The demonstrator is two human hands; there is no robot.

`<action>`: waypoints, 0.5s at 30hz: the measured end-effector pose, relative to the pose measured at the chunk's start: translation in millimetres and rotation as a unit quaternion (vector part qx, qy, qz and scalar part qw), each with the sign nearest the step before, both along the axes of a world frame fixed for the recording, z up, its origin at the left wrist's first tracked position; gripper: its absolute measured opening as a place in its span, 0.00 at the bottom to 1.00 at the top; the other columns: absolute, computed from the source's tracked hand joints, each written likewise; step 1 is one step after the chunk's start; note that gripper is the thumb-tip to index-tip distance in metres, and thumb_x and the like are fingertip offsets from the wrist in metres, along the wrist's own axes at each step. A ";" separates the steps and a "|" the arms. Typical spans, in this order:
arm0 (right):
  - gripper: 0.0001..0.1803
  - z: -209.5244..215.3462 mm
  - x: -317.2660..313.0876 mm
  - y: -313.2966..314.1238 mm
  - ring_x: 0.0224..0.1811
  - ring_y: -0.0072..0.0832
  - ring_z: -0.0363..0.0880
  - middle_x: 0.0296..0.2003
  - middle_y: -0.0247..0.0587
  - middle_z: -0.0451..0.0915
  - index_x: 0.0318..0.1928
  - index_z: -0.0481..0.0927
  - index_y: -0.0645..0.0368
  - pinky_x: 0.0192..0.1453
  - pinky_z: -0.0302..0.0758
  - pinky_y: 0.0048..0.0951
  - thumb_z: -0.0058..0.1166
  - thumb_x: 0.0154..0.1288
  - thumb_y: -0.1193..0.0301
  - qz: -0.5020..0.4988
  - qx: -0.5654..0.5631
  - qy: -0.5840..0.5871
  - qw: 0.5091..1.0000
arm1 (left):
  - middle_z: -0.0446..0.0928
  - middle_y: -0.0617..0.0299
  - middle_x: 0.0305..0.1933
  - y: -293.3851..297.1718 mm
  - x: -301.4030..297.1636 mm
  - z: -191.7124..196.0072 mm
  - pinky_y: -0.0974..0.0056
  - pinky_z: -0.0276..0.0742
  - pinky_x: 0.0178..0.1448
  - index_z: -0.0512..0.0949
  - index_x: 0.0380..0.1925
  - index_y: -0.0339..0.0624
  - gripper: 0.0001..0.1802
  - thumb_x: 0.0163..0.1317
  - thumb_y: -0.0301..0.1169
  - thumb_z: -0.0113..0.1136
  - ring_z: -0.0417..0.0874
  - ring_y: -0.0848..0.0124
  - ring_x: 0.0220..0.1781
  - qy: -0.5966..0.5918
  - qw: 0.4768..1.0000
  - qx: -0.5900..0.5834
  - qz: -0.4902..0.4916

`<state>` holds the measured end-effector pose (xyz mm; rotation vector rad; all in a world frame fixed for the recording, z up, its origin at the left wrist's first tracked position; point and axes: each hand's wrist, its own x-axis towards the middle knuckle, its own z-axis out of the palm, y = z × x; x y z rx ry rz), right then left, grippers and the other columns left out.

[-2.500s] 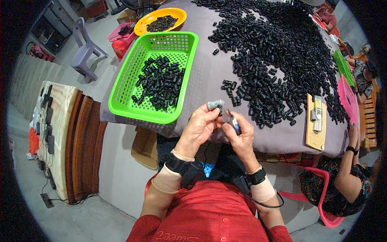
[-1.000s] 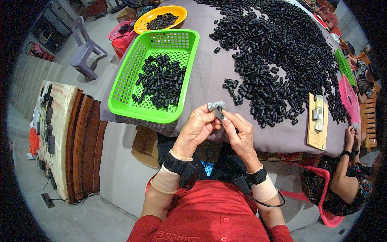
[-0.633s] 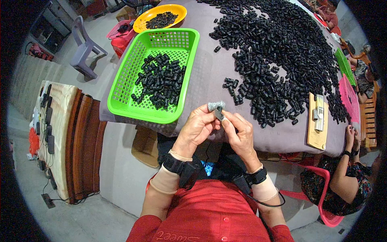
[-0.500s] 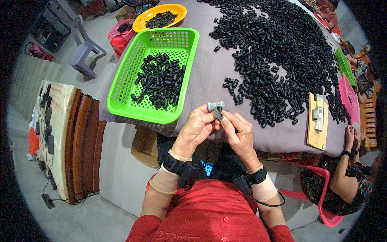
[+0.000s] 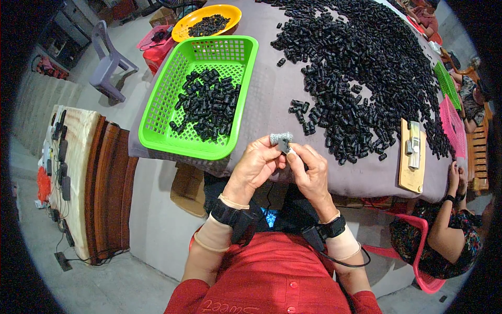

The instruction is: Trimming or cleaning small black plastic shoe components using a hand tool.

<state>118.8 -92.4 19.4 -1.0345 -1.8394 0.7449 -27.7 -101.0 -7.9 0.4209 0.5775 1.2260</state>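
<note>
Over the near edge of the table, my left hand (image 5: 254,165) is closed, thumb and forefinger pinching a small dark part (image 5: 284,146). A silvery, speckled sleeve-like piece (image 5: 281,138) sits at the forefinger tip; whether it wraps the finger or belongs to the part, I cannot tell. From the other side my right hand (image 5: 311,170) pinches at the same dark part with thumb and forefinger. The fingers partly hide it. Beyond my left hand stands a green plastic basket (image 5: 241,112) holding a heap of small black cylindrical pieces (image 5: 208,104).
A large spread of similar black pieces (image 5: 361,94) covers the far and right table. An orange bowl (image 5: 180,29) stands behind the basket. A wooden board with a metal fixture (image 5: 413,180) lies at the right. A co-worker's hands (image 5: 456,178) are at the right edge, beside a pink basket (image 5: 451,125).
The small part has shifted and turned slightly between my fingertips. Both hands keep nearly the same place; the basket and the heaps look the same.
</note>
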 end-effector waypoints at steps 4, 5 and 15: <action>0.11 2.6 3.3 -2.0 0.19 0.30 0.71 0.20 0.40 0.71 0.42 0.78 0.59 0.23 0.66 0.28 0.52 0.57 0.74 0.017 -0.009 0.005 1.000 | 0.76 0.61 0.32 2.0 1.5 1.8 0.72 0.73 0.33 0.74 0.40 0.37 0.09 0.58 0.23 0.52 0.75 0.75 0.28 -0.022 1.000 -0.014 0.010; 0.12 3.7 4.3 -2.9 0.19 0.30 0.71 0.20 0.40 0.70 0.43 0.78 0.59 0.23 0.66 0.28 0.52 0.57 0.74 0.028 -0.018 0.002 0.999 | 0.76 0.60 0.32 2.3 1.6 2.3 0.72 0.72 0.32 0.74 0.40 0.36 0.09 0.59 0.22 0.49 0.74 0.74 0.27 -0.022 1.000 -0.017 0.013; 0.12 -0.1 5.3 -3.4 0.19 0.29 0.70 0.19 0.40 0.70 0.43 0.78 0.60 0.22 0.65 0.28 0.51 0.57 0.75 0.032 -0.006 0.017 0.999 | 0.76 0.60 0.31 0.5 -0.1 2.4 0.71 0.72 0.33 0.74 0.40 0.35 0.10 0.60 0.21 0.46 0.74 0.73 0.27 -0.019 0.999 -0.027 0.008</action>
